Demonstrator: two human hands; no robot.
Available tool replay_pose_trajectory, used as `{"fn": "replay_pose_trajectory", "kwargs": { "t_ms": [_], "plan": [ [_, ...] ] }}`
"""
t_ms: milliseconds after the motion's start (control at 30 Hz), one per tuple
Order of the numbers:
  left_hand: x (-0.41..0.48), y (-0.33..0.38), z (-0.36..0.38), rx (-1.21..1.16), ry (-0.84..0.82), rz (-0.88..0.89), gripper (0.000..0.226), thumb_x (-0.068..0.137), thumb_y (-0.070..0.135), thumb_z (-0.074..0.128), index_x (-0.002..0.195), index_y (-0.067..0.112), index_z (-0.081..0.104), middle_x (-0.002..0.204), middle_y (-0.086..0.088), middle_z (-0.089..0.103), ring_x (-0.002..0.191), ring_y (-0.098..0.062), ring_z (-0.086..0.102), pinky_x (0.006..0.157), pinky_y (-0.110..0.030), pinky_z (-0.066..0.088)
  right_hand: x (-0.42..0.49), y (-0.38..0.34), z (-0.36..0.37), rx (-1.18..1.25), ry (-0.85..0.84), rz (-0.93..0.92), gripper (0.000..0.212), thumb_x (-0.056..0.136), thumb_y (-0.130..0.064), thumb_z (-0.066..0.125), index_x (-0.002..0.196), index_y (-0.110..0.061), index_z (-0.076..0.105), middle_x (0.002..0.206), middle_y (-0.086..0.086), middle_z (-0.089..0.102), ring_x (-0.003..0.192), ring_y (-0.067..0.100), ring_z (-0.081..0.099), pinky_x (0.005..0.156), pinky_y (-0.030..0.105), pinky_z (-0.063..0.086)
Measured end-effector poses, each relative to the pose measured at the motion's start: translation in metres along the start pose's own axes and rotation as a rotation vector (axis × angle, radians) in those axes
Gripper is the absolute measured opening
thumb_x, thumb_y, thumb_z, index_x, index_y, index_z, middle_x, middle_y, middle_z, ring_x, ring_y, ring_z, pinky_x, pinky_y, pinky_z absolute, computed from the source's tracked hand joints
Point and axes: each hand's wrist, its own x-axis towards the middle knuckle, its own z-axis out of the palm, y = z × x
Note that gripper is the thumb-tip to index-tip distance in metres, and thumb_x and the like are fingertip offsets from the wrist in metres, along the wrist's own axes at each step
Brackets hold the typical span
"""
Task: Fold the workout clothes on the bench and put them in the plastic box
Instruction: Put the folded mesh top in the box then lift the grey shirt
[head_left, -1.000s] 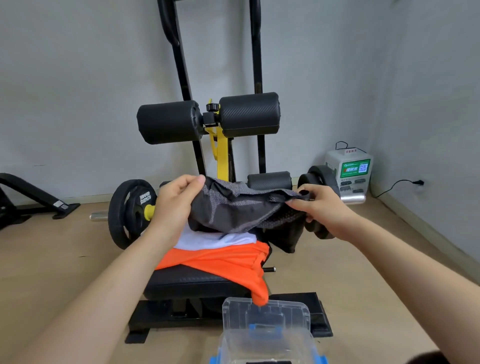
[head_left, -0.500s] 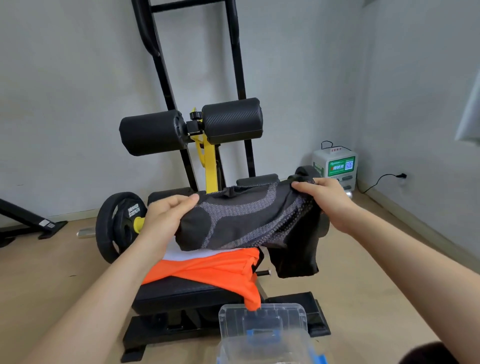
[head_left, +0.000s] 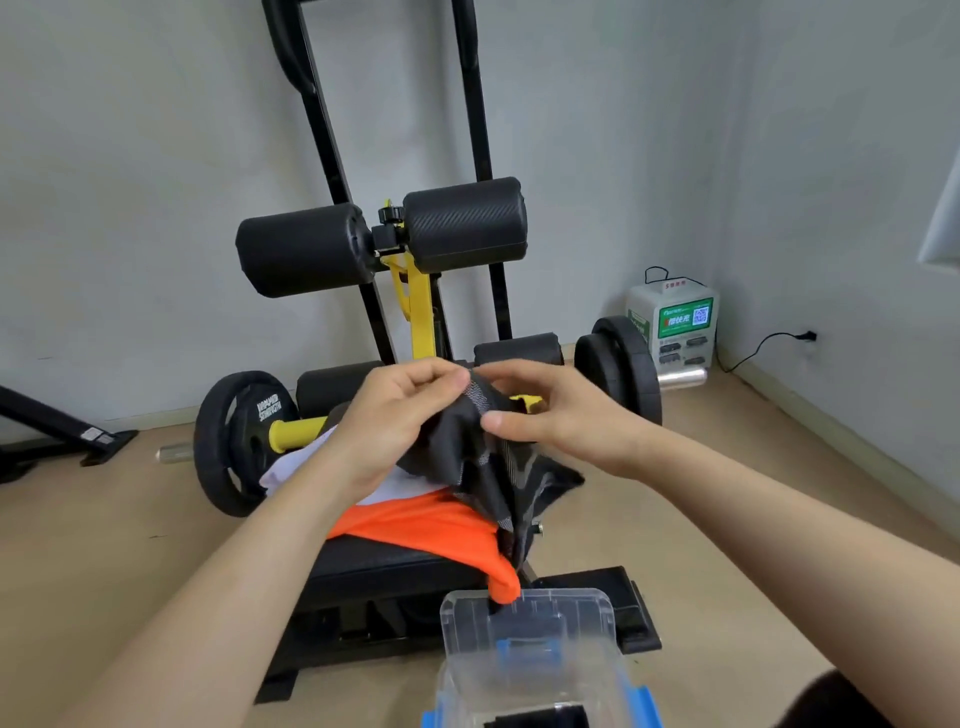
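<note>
My left hand (head_left: 395, 421) and my right hand (head_left: 550, 415) meet above the bench, both pinching the top edge of a dark grey patterned garment (head_left: 493, 467). It hangs doubled over, its lower end trailing down past the bench's front. Under it on the black bench pad (head_left: 405, 566) lie an orange garment (head_left: 431, 525), with one corner drooping toward the box, and a white garment (head_left: 306, 462). The clear plastic box (head_left: 530, 639) with blue latches stands on the floor just in front of the bench; something dark lies inside it.
The bench's black roller pads (head_left: 384, 239) and upright frame rise behind the clothes. A barbell with black plates (head_left: 234, 441) lies across the floor behind the bench. A white charging station (head_left: 675, 322) sits in the right corner by the wall. Another black frame (head_left: 57, 431) is at far left.
My hands, which held the grey garment stretched wide apart, have come together, folding it in half so it hangs down. The view has shifted slightly lower.
</note>
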Motion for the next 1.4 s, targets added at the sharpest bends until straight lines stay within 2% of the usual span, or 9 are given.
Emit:
{"fn": "replay_pose_trajectory", "kwargs": {
  "t_ms": [100,233,367,567,767,1000,1200,1300,1400],
  "plan": [
    [0.0,-0.001,0.003,0.098,-0.012,0.025,0.027,0.083,0.033,0.068,0.098,0.012,0.075,0.089,-0.01,0.075,0.083,-0.011,0.068,0.076,-0.023,0.055,0.005,0.0,0.003,0.11,0.047,-0.053,0.014,0.092,-0.01,0.068,0.089,0.003,0.064,0.079,0.005,0.065,0.076,0.014,0.062,0.073,0.027,0.051],
    [0.0,-0.015,-0.014,0.411,-0.168,0.026,0.017,0.084,0.023,0.079,0.093,0.009,0.074,0.082,-0.002,0.073,0.079,-0.009,0.067,0.074,-0.025,0.052,0.005,-0.006,-0.016,0.203,0.241,-0.045,0.015,0.093,-0.005,0.063,0.079,-0.01,0.063,0.07,-0.001,0.064,0.064,0.008,0.059,0.062,0.02,0.049],
    [0.001,-0.026,-0.028,0.706,-0.135,0.012,0.059,0.073,0.064,0.07,0.078,0.005,0.071,0.068,-0.013,0.062,0.066,-0.028,0.055,0.066,-0.045,0.045,0.004,-0.005,-0.033,0.203,0.366,-0.022,0.016,0.092,-0.007,0.065,0.077,-0.011,0.063,0.067,-0.002,0.063,0.059,0.007,0.058,0.059,0.017,0.049],
    [0.0,-0.007,-0.043,0.383,0.131,0.024,0.022,0.09,0.027,0.072,0.082,0.006,0.073,0.068,-0.002,0.07,0.067,-0.009,0.06,0.067,-0.026,0.047,0.003,0.009,-0.055,0.145,0.559,0.034,0.021,0.091,-0.015,0.068,0.071,-0.013,0.062,0.057,-0.007,0.057,0.053,0.007,0.05,0.052,0.019,0.042],
    [-0.002,0.014,-0.029,-0.034,0.29,0.01,0.012,0.093,0.02,0.068,0.09,0.009,0.069,0.075,0.001,0.073,0.069,-0.012,0.068,0.061,-0.024,0.054,0.006,0.02,-0.056,-0.058,0.502,0.084,0.023,0.091,-0.027,0.069,0.077,-0.009,0.065,0.069,0.004,0.058,0.062,0.013,0.051,0.06,0.026,0.041],
    [-0.019,0.007,-0.041,0.465,-0.107,-0.276,0.017,0.088,0.023,0.075,0.099,0.011,0.075,0.093,-0.013,0.078,0.097,-0.032,0.072,0.092,-0.043,0.056,0.003,0.017,-0.056,0.015,0.513,0.174,0.027,0.091,-0.023,0.068,0.067,-0.017,0.057,0.058,-0.005,0.054,0.055,0.01,0.05,0.053,0.021,0.04],
    [-0.006,-0.03,-0.049,0.316,0.485,-0.146,0.002,0.092,0.017,0.07,0.092,0.018,0.071,0.075,0.005,0.068,0.072,-0.009,0.063,0.057,-0.019,0.052,-0.011,0.009,-0.051,0.084,0.142,0.264,0.006,0.093,-0.011,0.065,0.097,-0.016,0.067,0.073,0.003,0.066,0.064,0.015,0.059,0.058,0.026,0.046],
    [-0.005,-0.04,-0.042,0.378,0.411,-0.133,0.03,0.086,0.014,0.072,0.114,0.021,0.067,0.104,0.005,0.068,0.1,-0.015,0.065,0.08,-0.024,0.056,-0.011,0.003,-0.04,0.199,0.092,0.228,0.028,0.097,-0.003,0.057,0.118,-0.018,0.068,0.067,-0.001,0.062,0.06,0.009,0.055,0.054,0.02,0.044],
    [-0.011,-0.03,-0.017,0.552,0.427,0.028,0.036,0.08,0.023,0.076,0.115,0.027,0.069,0.116,0.007,0.064,0.107,-0.011,0.06,0.092,-0.026,0.046,-0.01,0.001,-0.03,0.248,0.134,0.187,0.026,0.097,0.0,0.054,0.111,-0.013,0.071,0.072,-0.002,0.063,0.064,0.008,0.059,0.06,0.021,0.047]
  ]
}}
